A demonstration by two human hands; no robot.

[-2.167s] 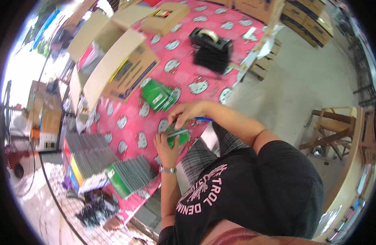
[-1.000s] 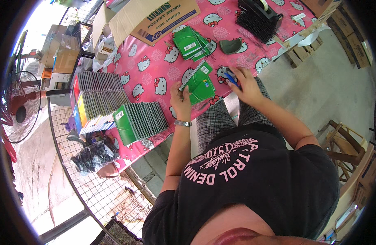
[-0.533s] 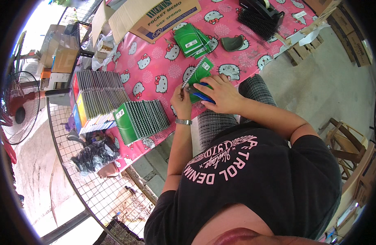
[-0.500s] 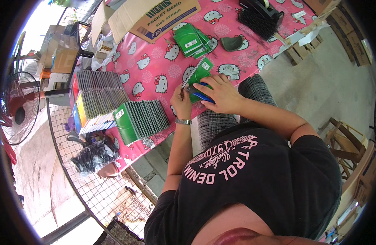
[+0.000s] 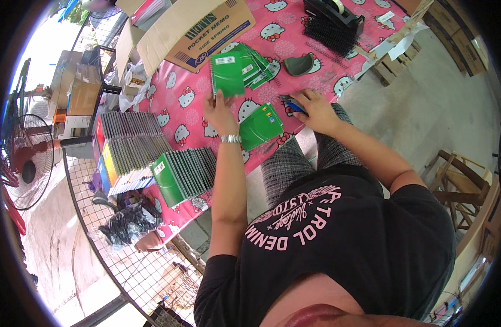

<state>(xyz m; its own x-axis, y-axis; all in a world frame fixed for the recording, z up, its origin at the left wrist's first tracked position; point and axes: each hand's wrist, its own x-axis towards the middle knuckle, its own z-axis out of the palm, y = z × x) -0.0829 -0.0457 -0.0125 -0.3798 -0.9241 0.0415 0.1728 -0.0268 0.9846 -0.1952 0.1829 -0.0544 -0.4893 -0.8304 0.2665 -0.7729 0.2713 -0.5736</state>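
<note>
Pink tablecloth (image 5: 298,44): left hand (image 5: 220,113) has moved green notebook (image 5: 227,75) toward pile (image 5: 255,64).

The left grip (image 5: 221,115) pinches; the right (image 5: 319,113) curls.

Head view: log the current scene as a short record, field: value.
left hand: holding a green notebook by its near edge
right hand: holding a blue-handled tool
between hands: second green notebook, lying on the pink tablecloth
behind held notebook: loose green pile, partly hidden
table left: block of green notebooks
far side: open carton, black coils
</note>
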